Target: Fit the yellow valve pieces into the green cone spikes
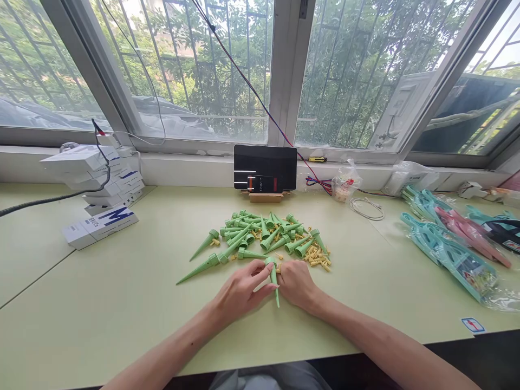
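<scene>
My left hand [247, 285] pinches a green plastic plant-watering spike [273, 277], its capped end away from me and its tip pointing toward me. Beside it, my right hand [298, 283] is closed, with a small yellow plastic piece [278, 268] at its fingertips against the spike's side. Just beyond both hands lies a heap of similar green spikes [266, 233]. Several loose yellow pieces [319, 255] are piled at the heap's right side. To the left, another spike [199, 269] lies flat, pointing toward the near left.
Behind the heap, a black tablet [265, 157] leans by the window, with a lit phone [266, 184] before it. White boxes [101, 173] are stacked at the left. Bagged teal and pink plastic items [450, 244] lie right. A white cable [368, 209] is coiled at the back.
</scene>
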`<action>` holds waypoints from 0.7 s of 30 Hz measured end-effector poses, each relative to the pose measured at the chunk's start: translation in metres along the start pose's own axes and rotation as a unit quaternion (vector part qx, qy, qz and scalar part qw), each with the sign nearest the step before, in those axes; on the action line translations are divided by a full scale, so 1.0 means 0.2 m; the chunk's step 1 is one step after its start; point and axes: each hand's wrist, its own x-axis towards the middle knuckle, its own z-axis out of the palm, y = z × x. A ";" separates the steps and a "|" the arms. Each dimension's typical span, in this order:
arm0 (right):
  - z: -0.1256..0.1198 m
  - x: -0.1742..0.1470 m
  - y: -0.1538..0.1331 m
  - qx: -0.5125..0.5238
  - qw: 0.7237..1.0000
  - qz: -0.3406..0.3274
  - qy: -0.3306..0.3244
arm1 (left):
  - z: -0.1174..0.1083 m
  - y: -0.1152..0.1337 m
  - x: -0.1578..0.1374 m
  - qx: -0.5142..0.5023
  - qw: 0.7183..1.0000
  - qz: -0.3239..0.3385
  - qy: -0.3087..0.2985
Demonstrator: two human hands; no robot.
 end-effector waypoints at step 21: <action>0.01 0.00 0.01 -0.004 1.000 -0.007 0.004 | -0.01 0.03 0.02 -0.022 0.998 -0.053 -0.008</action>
